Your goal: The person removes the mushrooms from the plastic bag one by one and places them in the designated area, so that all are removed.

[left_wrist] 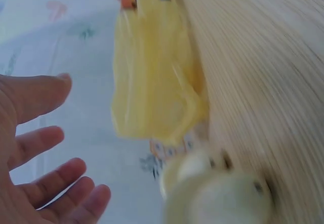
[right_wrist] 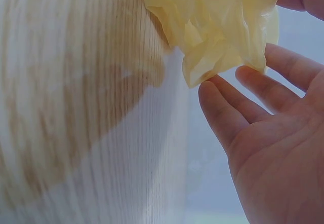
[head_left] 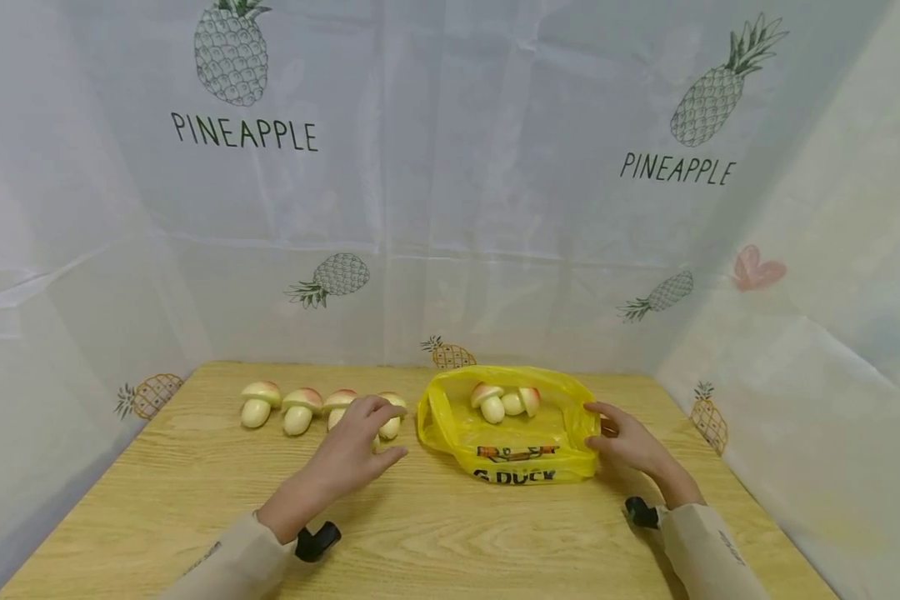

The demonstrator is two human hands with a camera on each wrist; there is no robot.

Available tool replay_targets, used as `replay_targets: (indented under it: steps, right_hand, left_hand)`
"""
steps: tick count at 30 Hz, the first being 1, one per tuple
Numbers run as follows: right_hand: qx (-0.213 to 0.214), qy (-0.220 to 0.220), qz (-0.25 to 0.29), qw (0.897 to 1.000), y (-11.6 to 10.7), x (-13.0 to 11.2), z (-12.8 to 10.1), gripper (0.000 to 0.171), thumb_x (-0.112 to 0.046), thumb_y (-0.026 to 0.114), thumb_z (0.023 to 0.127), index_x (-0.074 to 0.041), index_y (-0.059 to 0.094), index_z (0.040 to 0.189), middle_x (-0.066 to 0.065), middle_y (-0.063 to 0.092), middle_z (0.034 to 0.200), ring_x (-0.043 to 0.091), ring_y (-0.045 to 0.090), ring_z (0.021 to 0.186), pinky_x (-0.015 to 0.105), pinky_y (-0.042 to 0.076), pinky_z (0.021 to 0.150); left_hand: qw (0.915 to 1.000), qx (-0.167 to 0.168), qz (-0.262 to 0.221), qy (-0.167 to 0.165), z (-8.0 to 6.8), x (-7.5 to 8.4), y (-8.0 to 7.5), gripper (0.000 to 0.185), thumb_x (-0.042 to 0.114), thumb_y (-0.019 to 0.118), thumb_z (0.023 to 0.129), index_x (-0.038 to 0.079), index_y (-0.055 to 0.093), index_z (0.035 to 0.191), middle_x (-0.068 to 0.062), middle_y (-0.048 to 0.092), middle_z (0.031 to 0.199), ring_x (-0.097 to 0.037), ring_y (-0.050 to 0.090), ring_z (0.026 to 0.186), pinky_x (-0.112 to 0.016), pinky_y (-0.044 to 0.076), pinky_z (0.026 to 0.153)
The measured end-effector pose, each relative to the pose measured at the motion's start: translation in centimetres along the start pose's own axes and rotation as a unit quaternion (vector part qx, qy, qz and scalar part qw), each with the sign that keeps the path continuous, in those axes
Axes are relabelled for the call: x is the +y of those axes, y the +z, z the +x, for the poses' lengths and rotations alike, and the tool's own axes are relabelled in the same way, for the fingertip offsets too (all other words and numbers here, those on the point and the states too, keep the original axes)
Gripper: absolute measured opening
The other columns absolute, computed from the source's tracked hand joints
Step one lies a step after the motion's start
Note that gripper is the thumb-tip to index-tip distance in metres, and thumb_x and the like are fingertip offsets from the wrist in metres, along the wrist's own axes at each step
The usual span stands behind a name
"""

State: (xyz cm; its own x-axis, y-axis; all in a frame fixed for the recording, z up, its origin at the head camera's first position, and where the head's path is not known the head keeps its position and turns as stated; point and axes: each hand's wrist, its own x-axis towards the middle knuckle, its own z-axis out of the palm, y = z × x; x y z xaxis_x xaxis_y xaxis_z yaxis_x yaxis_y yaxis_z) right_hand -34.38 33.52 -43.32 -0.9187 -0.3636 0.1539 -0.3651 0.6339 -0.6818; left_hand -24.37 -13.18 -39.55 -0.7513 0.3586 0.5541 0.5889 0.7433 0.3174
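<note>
A yellow plastic bag (head_left: 510, 437) lies on the table with its mouth spread wide. Inside it are two toy mushrooms (head_left: 491, 407) with red-tinged caps and pale stems. My right hand (head_left: 630, 442) touches the bag's right side; in the right wrist view its fairly straight fingers (right_wrist: 223, 107) rest against the yellow plastic. Several similar mushrooms (head_left: 297, 412) stand in a row left of the bag. Over the right end of that row is my left hand (head_left: 356, 446), fingers apart and nothing held, partly hiding mushrooms. Blurred mushrooms (left_wrist: 223, 198) show near it in the left wrist view.
The wooden table (head_left: 450, 542) ends at a pale curtain (head_left: 450, 208) printed with pineapples, which also closes in both sides. Black wrist mounts (head_left: 317, 542) protrude beside the sleeves.
</note>
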Motion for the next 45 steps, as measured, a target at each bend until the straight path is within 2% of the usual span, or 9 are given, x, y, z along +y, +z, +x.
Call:
replay_targets:
  steps: [6,11,14,19,27,34,39,45]
  right_hand:
    - [-0.004,0.0,0.007,1.0,0.0,-0.1,-0.2,0.069,-0.025,0.068,0.089,-0.003,0.035,0.146,0.029,0.018,0.152,0.053,0.033,0.129,0.058,0.037,0.099]
    - [-0.002,0.0,0.009,1.0,0.0,-0.2,-0.3,0.069,-0.025,0.068,0.09,-0.004,0.035,0.146,0.029,0.017,0.152,0.053,0.032,0.129,0.058,0.037,0.098]
    - [-0.004,-0.001,0.008,1.0,0.0,-0.3,-0.2,0.069,-0.025,0.068,0.09,-0.003,0.035,0.146,0.03,0.016,0.152,0.054,0.032,0.129,0.058,0.037,0.098]
    - [-0.004,-0.004,0.002,1.0,0.1,-0.3,-0.1,0.069,-0.026,0.067,0.09,-0.002,0.035,0.146,0.03,0.017,0.152,0.054,0.032,0.129,0.059,0.036,0.099]
    - [-0.001,-0.01,-0.005,1.0,0.0,-0.1,-0.2,0.069,-0.027,0.066,0.091,-0.001,0.034,0.146,0.029,0.023,0.15,0.054,0.033,0.128,0.061,0.034,0.099]
    - [-0.004,-0.01,0.002,1.0,0.1,-0.1,-0.3,0.069,-0.025,0.067,0.09,0.0,0.034,0.146,0.03,0.022,0.15,0.054,0.032,0.129,0.061,0.033,0.1]
    - [-0.005,-0.003,0.006,1.0,0.1,-0.2,-0.3,0.069,-0.025,0.067,0.09,-0.001,0.035,0.145,0.03,0.021,0.151,0.054,0.031,0.129,0.061,0.034,0.1]
    - [-0.004,0.0,0.01,1.0,0.0,-0.3,-0.1,0.069,-0.024,0.067,0.09,-0.001,0.034,0.146,0.028,0.023,0.151,0.053,0.031,0.13,0.06,0.034,0.1]
  left_hand:
    - [0.9986,-0.02,-0.043,0.025,2.2,1.7,1.6,0.042,0.025,0.076,0.084,0.017,0.061,0.122,-0.001,0.051,0.115,-0.019,0.048,0.107,-0.038,0.046,0.084]
    - [0.9958,-0.055,-0.071,0.018,3.8,2.8,2.7,0.044,0.029,0.071,0.088,0.017,0.058,0.127,-0.001,0.05,0.117,-0.017,0.047,0.107,-0.038,0.046,0.084]
    - [0.9944,-0.073,-0.075,0.014,4.3,2.9,3.5,0.045,0.033,0.068,0.089,0.019,0.056,0.13,-0.001,0.049,0.118,-0.016,0.047,0.108,-0.037,0.046,0.086]
    - [0.9917,-0.082,-0.097,0.017,5.2,2.8,4.8,0.043,0.033,0.066,0.091,0.018,0.055,0.13,-0.001,0.049,0.118,-0.019,0.05,0.107,-0.038,0.046,0.086]
    - [0.9912,-0.099,-0.085,0.024,7.2,3.5,6.5,0.042,0.032,0.064,0.092,0.019,0.055,0.131,0.002,0.048,0.116,-0.012,0.05,0.096,-0.03,0.046,0.079]
    - [0.9887,-0.102,-0.109,0.0,8.9,3.6,8.3,0.039,0.029,0.063,0.094,0.019,0.054,0.131,-0.001,0.048,0.123,-0.015,0.052,0.104,-0.033,0.047,0.085]
    - [0.9855,-0.104,-0.133,-0.017,10.0,3.9,9.1,0.038,0.028,0.062,0.094,0.017,0.056,0.13,-0.004,0.05,0.123,-0.023,0.054,0.106,-0.035,0.047,0.086]
    - [0.9834,-0.112,-0.138,-0.037,11.6,3.9,9.7,0.041,0.03,0.061,0.095,0.013,0.054,0.132,-0.011,0.049,0.125,-0.027,0.053,0.108,-0.038,0.046,0.086]
